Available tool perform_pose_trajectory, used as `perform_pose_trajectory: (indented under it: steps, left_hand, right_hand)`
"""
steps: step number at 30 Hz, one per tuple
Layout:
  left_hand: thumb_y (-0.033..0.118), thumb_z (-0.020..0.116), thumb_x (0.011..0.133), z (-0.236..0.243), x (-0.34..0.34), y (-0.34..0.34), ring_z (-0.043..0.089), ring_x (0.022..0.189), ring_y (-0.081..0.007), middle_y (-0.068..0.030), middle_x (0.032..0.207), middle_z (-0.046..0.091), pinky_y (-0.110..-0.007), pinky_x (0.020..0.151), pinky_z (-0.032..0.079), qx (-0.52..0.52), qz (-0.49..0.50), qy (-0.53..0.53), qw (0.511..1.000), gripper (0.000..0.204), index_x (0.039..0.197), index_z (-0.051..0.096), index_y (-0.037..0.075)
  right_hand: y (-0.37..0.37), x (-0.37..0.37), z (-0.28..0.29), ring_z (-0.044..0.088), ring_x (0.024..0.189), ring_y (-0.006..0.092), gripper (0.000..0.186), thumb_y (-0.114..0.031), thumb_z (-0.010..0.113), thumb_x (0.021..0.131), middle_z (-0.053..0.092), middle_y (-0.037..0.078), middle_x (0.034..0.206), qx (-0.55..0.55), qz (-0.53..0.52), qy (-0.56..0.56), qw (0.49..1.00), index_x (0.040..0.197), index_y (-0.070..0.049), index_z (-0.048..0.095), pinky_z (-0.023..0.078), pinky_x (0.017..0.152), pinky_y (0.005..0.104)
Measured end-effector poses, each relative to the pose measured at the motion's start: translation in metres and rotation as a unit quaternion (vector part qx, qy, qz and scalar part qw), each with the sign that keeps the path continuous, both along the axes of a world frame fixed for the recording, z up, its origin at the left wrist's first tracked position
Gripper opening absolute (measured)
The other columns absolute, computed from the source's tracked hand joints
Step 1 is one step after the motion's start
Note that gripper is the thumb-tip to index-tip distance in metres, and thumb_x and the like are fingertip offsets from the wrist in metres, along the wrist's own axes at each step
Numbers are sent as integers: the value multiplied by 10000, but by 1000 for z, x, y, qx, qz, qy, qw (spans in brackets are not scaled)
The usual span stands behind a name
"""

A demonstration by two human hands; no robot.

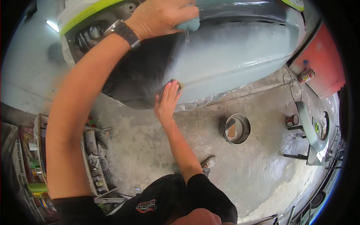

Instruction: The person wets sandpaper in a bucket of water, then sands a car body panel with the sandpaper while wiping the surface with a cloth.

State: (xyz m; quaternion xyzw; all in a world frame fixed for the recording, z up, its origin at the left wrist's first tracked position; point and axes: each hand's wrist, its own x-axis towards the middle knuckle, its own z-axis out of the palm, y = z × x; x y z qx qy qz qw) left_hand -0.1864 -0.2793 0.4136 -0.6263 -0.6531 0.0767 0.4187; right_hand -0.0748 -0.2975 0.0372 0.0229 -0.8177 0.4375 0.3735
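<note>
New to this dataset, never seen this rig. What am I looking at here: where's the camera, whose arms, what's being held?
There is no robot. One fisheye camera sits on a person's head and looks down, so straight edges bend near the rim. Both arms are the wearer's own.

The left hand, with a watch on its wrist, presses a small blue-green pad against the upper part of a pale grey-blue vehicle panel. The right hand lies flat on the panel's lower edge, over a small sanding block that is mostly hidden.

Below is a concrete floor with a round tin, two small cans and, at left, a shelf of tools.
</note>
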Motion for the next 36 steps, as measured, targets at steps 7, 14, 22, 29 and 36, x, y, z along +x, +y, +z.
perform_pose_trajectory:
  steps: [7, 14, 22, 29, 36]
  left_hand:
    - [118, 691, 745, 8, 4, -9, 546, 869, -292, -93, 922, 551, -400, 755, 427, -1, 14, -6, 1000, 154, 857, 587, 105]
    - [135, 714, 738, 0, -4, -6, 533, 854, -302, -106, 913, 528, -414, 740, 412, 2, -4, -8, 1000, 201, 875, 575, 85]
    - [152, 762, 723, 1, -7, 8, 541, 861, -319, -117, 916, 546, -423, 761, 418, 2, -32, 17, 999, 258, 901, 592, 75]
    - [129, 781, 727, 4, -5, 0, 553, 867, -322, -121, 942, 565, -422, 774, 429, -3, -24, 8, 1000, 257, 894, 594, 70]
    - [129, 789, 740, -2, -6, 2, 561, 880, -323, -117, 951, 576, -432, 776, 434, 6, -10, 19, 1000, 255, 899, 599, 70]
  right_hand:
    - [3, -49, 113, 145, 1546, 510, 870, -237, 654, 957, 134, 329, 1668, -128, -37, 108, 985, 1615, 47, 160, 88, 1184, 715]
    - [-57, -11, 45, 132, 1536, 536, 817, -302, 561, 1022, 122, 344, 1660, -105, -19, 10, 994, 1605, 76, 131, 98, 1192, 705]
    - [-45, -23, 44, 109, 1528, 562, 864, -222, 591, 984, 97, 374, 1649, -142, -37, 104, 984, 1605, 92, 79, 105, 1222, 654]
    - [-27, -44, 158, 108, 1524, 572, 865, -233, 597, 984, 104, 378, 1646, -250, -46, 158, 954, 1611, 75, 87, 110, 1223, 651]
    - [-70, -10, 63, 104, 1508, 601, 803, -263, 542, 1030, 87, 401, 1635, -198, -6, 109, 974, 1596, 105, 108, 119, 1215, 661]
